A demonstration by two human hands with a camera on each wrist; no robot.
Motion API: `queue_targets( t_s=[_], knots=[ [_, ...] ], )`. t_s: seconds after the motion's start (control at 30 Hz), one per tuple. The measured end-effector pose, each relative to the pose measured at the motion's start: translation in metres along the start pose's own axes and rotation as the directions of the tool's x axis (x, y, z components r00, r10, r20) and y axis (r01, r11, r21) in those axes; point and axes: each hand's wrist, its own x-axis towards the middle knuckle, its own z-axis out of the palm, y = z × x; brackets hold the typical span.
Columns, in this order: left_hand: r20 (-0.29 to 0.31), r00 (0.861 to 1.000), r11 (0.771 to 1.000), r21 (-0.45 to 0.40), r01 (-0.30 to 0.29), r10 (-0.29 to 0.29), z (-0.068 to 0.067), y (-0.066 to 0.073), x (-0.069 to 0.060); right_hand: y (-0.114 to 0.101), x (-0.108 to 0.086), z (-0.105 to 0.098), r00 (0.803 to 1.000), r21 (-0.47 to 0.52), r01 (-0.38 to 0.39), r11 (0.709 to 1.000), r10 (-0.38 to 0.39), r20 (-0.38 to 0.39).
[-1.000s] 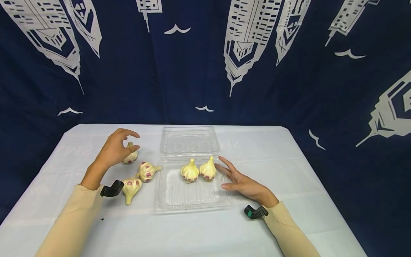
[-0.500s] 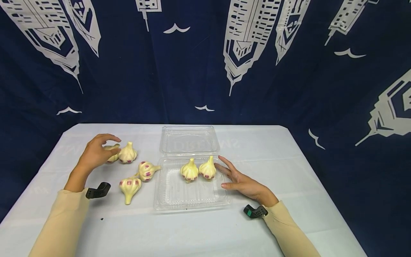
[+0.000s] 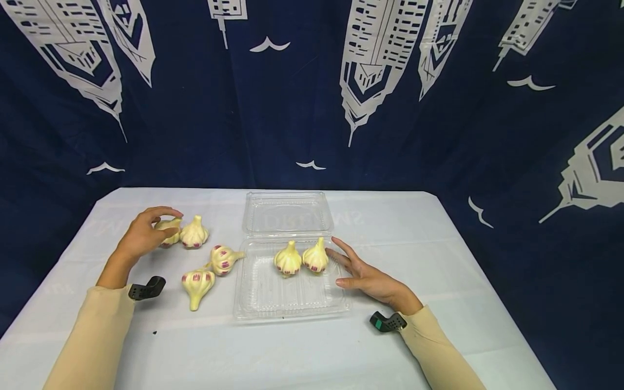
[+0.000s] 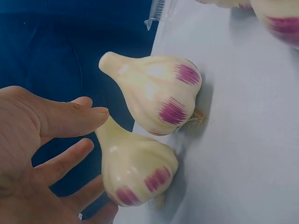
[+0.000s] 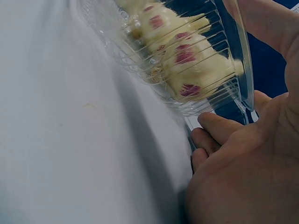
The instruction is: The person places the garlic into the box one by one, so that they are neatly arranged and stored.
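Observation:
My left hand (image 3: 141, 233) is at the far left bulb of garlic (image 3: 166, 233), thumb in front and spread fingers behind. In the left wrist view the thumb tip lies at the stem of that bulb (image 4: 138, 168); a firm hold does not show. Close beside it stands a second garlic bulb (image 3: 194, 233). Two more bulbs, one garlic bulb (image 3: 224, 260) and another garlic bulb (image 3: 198, 284), lie nearer. My right hand (image 3: 370, 279) rests with extended fingers at the right side of the clear plastic container (image 3: 273, 300), which holds two upright garlic bulbs (image 3: 288, 260).
Behind the container's base lies its hinged clear lid (image 3: 288, 214), folded back flat. A white cloth (image 3: 390, 216) covers the table, and a dark blue curtain (image 3: 273, 119) hangs behind it. A small dark speck (image 3: 155, 332) lies at the front left.
My left hand has moved left from the second garlic bulb to the far left one, then dipped slightly. The second bulb now shows fully. My right hand and the container have not moved.

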Motion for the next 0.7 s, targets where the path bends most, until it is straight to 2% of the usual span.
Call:
queue_targets(
  t_s=[0.2,0.47,0.7],
  knots=[
    [0.013,1.000,1.000,-0.001,0.027,-0.027,0.0010,-0.0027,0.0033,-0.0004,-0.0007,0.0002,1.000,-0.002,0.002,1.000,-0.002,-0.001],
    [0.018,0.998,0.997,0.039,0.063,-0.064,0.0037,-0.0066,0.0046,0.0004,0.0000,-0.0001,1.000,0.002,-0.007,1.000,0.007,-0.005],
    [0.007,0.998,0.996,0.064,0.064,-0.064,0.0079,-0.0100,0.0061,0.0015,0.0006,-0.0006,1.000,0.000,-0.008,1.000,0.008,-0.006]
  ],
)
